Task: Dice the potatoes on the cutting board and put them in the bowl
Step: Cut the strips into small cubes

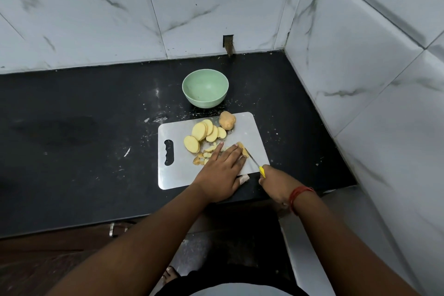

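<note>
Potato pieces [207, 154] lie on the metal cutting board [249, 132] under and just beyond the fingertips of the left hand [222, 170], which lies flat on the board with straight fingers pressing down on a potato slice [241, 148]; only the slice's far edge shows past the fingers. Just to the right of that hand, the right hand [276, 184] grips the yellow handle of a knife [255, 163], fingers curled round it, the thin blade angled up and left so that its tip meets the pressed slice beside the left fingertips. A red thread band [299, 194] circles the right wrist. Beyond the left hand's fingers, a fan of round potato slices [204, 131] leans overlapping on the board, with one separate slice [191, 143] to the left of the cut pieces. Farther out, near the board's far edge, sits a whole unpeeled potato [227, 120]. Past the board, well beyond both hands, a green bowl [205, 87] stands upright on the black countertop [72, 127], holding no potato. White marble-look tiles [120, 7] back the counter.
</note>
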A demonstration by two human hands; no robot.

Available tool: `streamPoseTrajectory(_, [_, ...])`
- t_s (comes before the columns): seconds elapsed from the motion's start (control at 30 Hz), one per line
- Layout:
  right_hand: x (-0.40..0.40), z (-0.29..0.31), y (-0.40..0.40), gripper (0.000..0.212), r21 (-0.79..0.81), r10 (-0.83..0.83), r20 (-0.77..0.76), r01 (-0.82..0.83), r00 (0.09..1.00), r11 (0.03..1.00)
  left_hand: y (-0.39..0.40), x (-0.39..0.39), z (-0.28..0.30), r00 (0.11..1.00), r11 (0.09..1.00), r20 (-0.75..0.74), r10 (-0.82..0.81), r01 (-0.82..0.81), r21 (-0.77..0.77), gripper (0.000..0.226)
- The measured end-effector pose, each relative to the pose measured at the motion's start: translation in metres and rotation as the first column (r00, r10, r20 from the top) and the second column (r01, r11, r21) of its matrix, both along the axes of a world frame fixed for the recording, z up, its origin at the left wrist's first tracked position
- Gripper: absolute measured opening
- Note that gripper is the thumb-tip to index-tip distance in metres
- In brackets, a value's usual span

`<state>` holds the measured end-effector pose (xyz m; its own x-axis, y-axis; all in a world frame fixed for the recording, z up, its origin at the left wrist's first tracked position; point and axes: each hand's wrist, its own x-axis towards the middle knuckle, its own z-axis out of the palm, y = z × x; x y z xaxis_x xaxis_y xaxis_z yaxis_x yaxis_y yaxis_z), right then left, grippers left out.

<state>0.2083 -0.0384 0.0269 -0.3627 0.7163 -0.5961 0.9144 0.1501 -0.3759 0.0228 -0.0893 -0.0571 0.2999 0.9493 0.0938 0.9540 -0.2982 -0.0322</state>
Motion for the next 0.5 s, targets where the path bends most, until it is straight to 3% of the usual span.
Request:
streamPoseTrajectory(0.13, [0.004,0.002,0.013,0.009,-0.013,-0.013,0.001,0.013,1.000,1.000,0.007,-0.003,0.005,0.999,1.000,0.018,-0.026,0.026,0.004,0.068])
streamPoseTrajectory(0.3, [0.008,-0.001,0.001,0.012,-0.035,-0.154,-0.096,0.151,0.983,0.988,0.018,-0.010,0.012,0.995,0.995,0.084,-0.053,0.059,-0.074,0.068])
streamPoseTrajectory(0.5, [0.005,-0.008,-0.012,0.015,-0.036,-0.231,-0.111,0.228,0.967,0.973,0.029,-0.013,0.013,0.993,0.997,0.090,-0.077,0.079,-0.018,0.061])
